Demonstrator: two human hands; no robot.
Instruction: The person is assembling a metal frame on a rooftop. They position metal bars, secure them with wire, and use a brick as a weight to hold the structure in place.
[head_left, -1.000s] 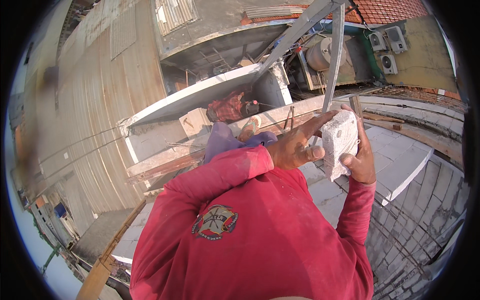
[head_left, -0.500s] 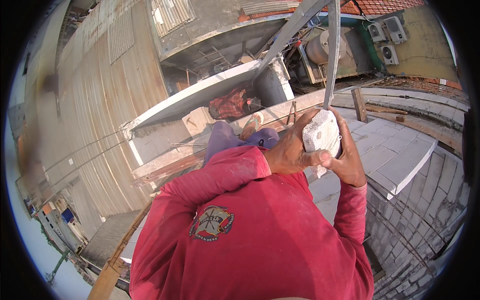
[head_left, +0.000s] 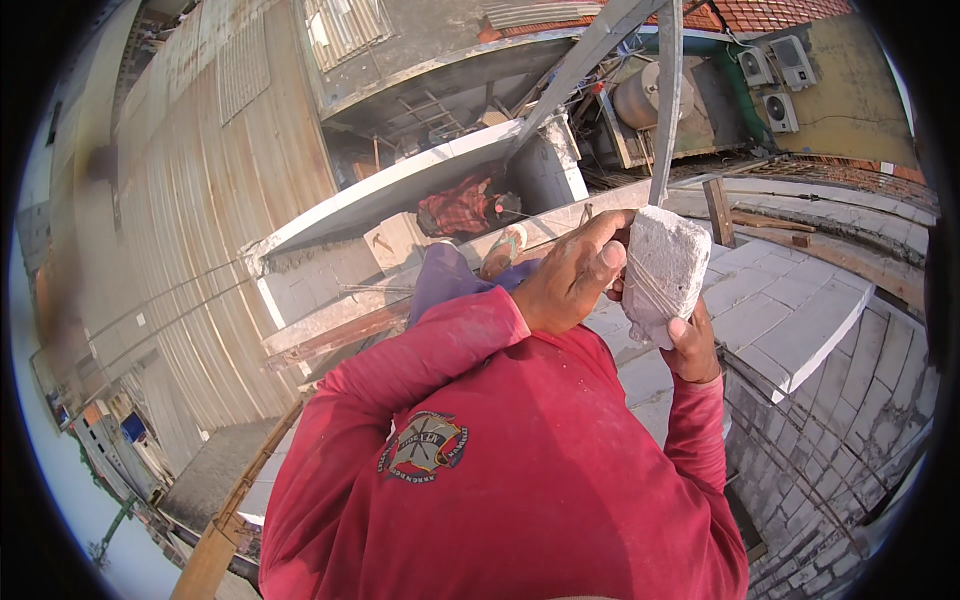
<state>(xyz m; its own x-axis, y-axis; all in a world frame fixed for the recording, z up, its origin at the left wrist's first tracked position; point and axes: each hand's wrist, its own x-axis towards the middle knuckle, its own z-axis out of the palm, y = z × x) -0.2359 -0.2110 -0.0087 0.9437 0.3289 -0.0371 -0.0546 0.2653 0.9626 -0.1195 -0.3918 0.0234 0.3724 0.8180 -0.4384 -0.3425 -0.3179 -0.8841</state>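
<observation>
A rough, pale chunk of concrete block (head_left: 668, 255) is held up in front of my chest, with several turns of thin string (head_left: 655, 292) wound across it. My right hand (head_left: 694, 343) grips its lower right side, thumb on the near face and fingers mostly hidden behind. On the block's left side, my left hand (head_left: 572, 275) has its thumb raised apart and its fingers stretched toward the far edge. Its fingertips are partly hidden, so whether they touch the block or the string is unclear.
Below my legs, a sandalled foot (head_left: 503, 250) rests by a narrow beam. A red checked garment (head_left: 455, 208) shows in the trough beyond. Metal struts (head_left: 668, 100) rise ahead. On the right are a pale block ledge (head_left: 790, 320) and a wooden post (head_left: 718, 210); corrugated roofing (head_left: 220, 190) spreads left.
The block has turned and risen slightly to the right, showing its string-wrapped face. My left hand has let go of its near face, its thumb lifting away, while my right hand keeps its grip.
</observation>
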